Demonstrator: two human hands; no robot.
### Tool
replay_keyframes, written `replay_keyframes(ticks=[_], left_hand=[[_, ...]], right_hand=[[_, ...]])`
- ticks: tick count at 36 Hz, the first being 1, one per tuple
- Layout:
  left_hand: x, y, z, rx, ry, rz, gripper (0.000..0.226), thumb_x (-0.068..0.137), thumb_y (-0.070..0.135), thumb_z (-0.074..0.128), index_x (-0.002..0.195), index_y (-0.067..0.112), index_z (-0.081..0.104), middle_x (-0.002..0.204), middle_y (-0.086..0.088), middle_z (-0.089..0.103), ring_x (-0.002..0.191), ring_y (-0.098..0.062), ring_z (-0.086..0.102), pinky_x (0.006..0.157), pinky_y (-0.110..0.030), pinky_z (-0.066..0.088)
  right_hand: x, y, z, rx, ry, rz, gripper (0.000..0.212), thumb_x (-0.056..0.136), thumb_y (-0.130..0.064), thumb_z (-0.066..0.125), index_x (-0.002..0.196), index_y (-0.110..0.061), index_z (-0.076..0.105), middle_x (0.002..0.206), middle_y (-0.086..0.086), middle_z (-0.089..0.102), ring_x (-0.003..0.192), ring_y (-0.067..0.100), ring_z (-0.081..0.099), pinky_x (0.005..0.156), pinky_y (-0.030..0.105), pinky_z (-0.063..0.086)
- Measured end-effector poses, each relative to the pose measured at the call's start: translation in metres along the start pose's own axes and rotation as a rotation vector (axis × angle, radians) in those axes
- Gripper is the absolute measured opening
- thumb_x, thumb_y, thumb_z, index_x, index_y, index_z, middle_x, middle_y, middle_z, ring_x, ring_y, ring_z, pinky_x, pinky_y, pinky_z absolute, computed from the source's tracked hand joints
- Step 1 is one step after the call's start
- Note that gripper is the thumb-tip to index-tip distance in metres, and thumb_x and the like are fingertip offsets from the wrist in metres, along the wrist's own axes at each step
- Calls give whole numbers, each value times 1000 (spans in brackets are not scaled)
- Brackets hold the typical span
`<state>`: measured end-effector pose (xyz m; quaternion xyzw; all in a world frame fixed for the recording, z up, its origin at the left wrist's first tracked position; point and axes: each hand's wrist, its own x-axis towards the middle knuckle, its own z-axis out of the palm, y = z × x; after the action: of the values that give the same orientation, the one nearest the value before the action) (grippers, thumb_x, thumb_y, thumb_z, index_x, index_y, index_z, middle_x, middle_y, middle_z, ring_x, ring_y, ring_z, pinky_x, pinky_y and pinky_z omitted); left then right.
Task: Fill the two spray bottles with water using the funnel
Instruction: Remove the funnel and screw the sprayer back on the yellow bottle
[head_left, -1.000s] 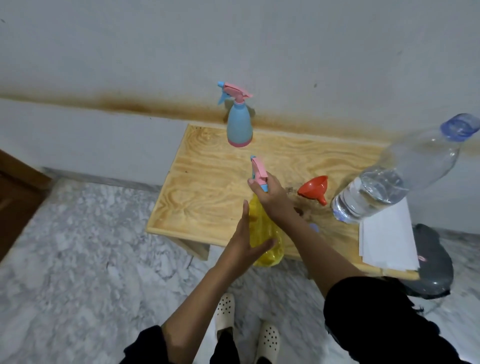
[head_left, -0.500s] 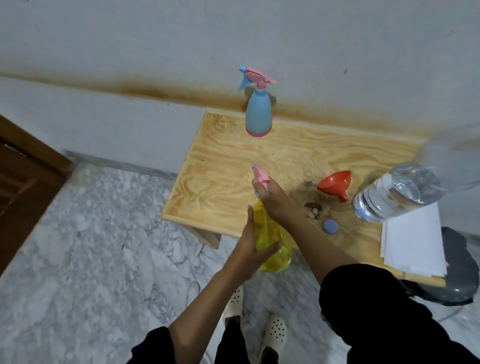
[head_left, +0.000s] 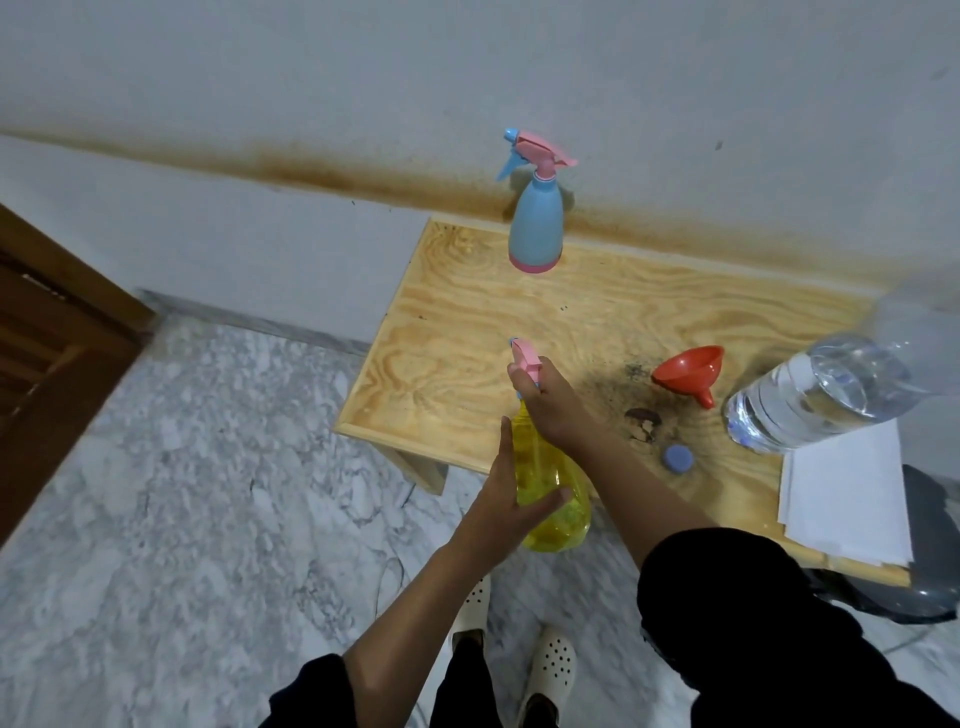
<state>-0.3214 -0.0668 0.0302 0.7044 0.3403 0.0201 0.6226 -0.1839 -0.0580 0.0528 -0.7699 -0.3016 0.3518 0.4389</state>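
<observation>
I hold a yellow spray bottle (head_left: 550, 493) in the air at the front edge of the wooden table (head_left: 467, 338). My left hand (head_left: 506, 501) grips its body from the left. My right hand (head_left: 550, 405) grips the neck just under the pink spray head (head_left: 525, 358). A blue spray bottle (head_left: 536, 228) with a pink and blue head stands at the table's back edge by the wall. A red funnel (head_left: 688, 371) lies on its side to the right. Beside it stands a large clear water bottle (head_left: 810, 395), partly full, its top blurred and cut off.
A blue cap (head_left: 677, 459) and a dark stain lie on the table right of my arm. White paper sheets (head_left: 847, 493) cover the front right corner, with a grey object (head_left: 930, 525) beyond. Marble floor and a wooden door (head_left: 47, 353) are on the left.
The view has shifted left, so the table sits further right in frame. Both hands keep their hold on the yellow bottle, which stays at the table's front edge.
</observation>
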Motion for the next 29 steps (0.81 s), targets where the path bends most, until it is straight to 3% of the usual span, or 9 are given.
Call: replay_keyframes(ticks=[6, 9, 11, 15, 19, 25, 29], left_hand=[[-1, -1, -1, -1, 14, 11, 104, 81, 46, 66, 144, 36, -17, 158, 6, 9, 141, -4, 15, 104, -22, 24], [-1, -1, -1, -1, 19, 15, 105, 79, 50, 65, 145, 36, -16, 158, 5, 9, 143, -8, 15, 107, -25, 25], [-1, -1, -1, 11, 12, 14, 106, 78, 53, 64, 144, 37, -17, 158, 3, 9, 144, -11, 15, 112, -31, 26], [-3, 1, 1, -15, -3, 4, 107, 77, 53, 63, 146, 34, -16, 153, 12, 9, 139, -3, 12, 110, -28, 24], [-3, 0, 3, 24, 21, 14, 105, 80, 53, 63, 145, 37, -17, 157, 8, 8, 142, -6, 13, 108, -27, 26], [-1, 6, 5, 108, 32, 41, 103, 85, 46, 64, 146, 34, -18, 157, 8, 6, 143, -8, 11, 101, -23, 26], [1, 12, 8, 169, 53, 71, 102, 86, 45, 63, 145, 33, -19, 158, 5, 9, 143, -13, 16, 96, -23, 28]], right_hand=[[-1, -3, 1, -7, -6, -42, 32, 99, -25, 40, 126, -11, 48, 86, -3, 50, 75, 11, 45, 63, 21, 33], [-2, -4, 0, -23, -15, -49, 5, 99, -25, 40, 98, -26, 45, 72, -8, 44, 67, 9, 42, 59, 20, 30], [-1, -2, 0, -19, -16, -43, 5, 99, -25, 40, 94, -25, 42, 72, -8, 42, 65, 7, 40, 59, 21, 30], [0, 0, -1, -2, 1, -2, 22, 97, -28, 43, 100, -7, 47, 75, -2, 44, 66, 14, 41, 61, 30, 32], [-3, -1, -3, -13, 0, -12, 19, 98, -28, 42, 102, -10, 47, 77, -3, 46, 68, 14, 42, 58, 26, 32], [-9, -7, -17, -15, -10, -9, 40, 98, -32, 42, 132, -11, 45, 101, 0, 53, 89, 17, 48, 68, 28, 35], [-13, -6, -26, -12, 64, -4, 36, 91, -36, 55, 105, -3, 55, 89, 4, 54, 76, 16, 48, 60, 22, 36]])
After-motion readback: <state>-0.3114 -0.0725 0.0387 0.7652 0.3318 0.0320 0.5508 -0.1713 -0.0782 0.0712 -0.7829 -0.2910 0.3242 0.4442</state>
